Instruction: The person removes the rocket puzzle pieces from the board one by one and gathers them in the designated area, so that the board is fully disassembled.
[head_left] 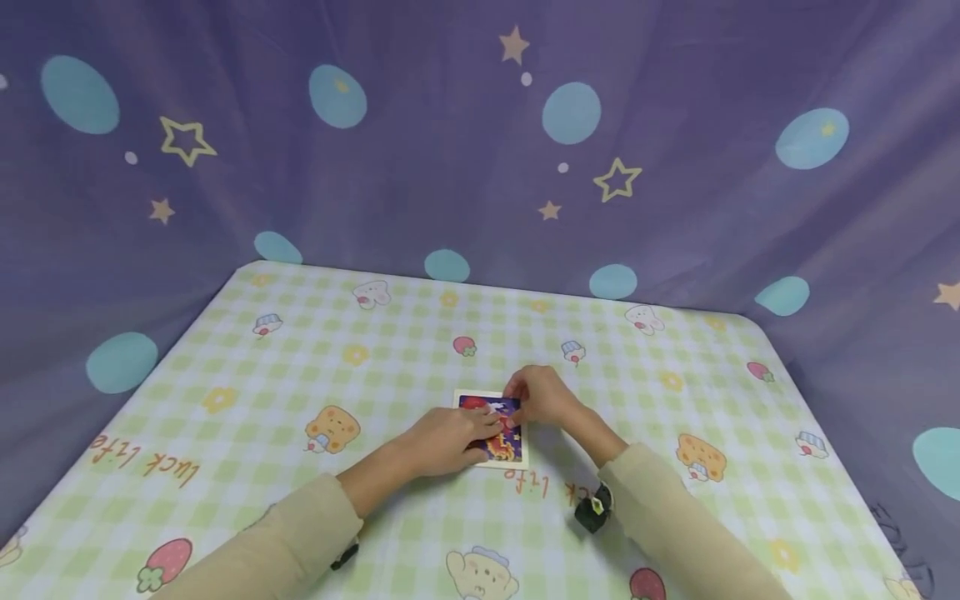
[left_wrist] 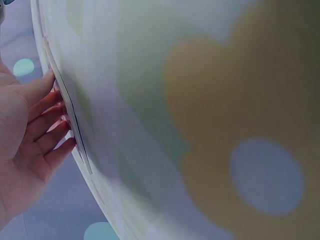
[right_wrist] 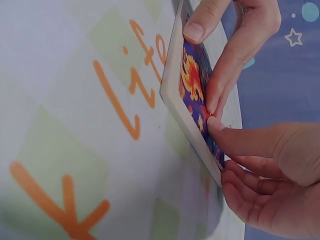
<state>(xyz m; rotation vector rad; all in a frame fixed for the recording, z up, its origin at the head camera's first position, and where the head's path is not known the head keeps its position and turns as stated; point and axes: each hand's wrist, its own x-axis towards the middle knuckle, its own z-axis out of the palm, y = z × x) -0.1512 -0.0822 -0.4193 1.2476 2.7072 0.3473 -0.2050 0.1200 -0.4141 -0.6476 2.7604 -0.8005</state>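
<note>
A small picture board point(head_left: 491, 465) with a pale border and a purple, red and yellow picture lies on the checked tablecloth. My left hand point(head_left: 447, 437) reaches over it from the left, its extended fingers and thumb resting on the picture. At the upper right corner is my right hand point(head_left: 546, 395), thumb on the picture and bent fingers against the border, pinching that edge. In the right wrist view, the right thumb point(right_wrist: 245, 142) meets the left fingertips on the picture surface. The left wrist view catches the left hand point(left_wrist: 30, 125) against the thin edge of the board point(left_wrist: 75, 120).
The table point(head_left: 262, 467) has a green-and-white checked cloth printed with flowers, strawberries and bears. A purple curtain point(head_left: 450, 183) with stars and blue ovals hangs behind and beside it. A dark device point(head_left: 592, 510) sits at the right wrist.
</note>
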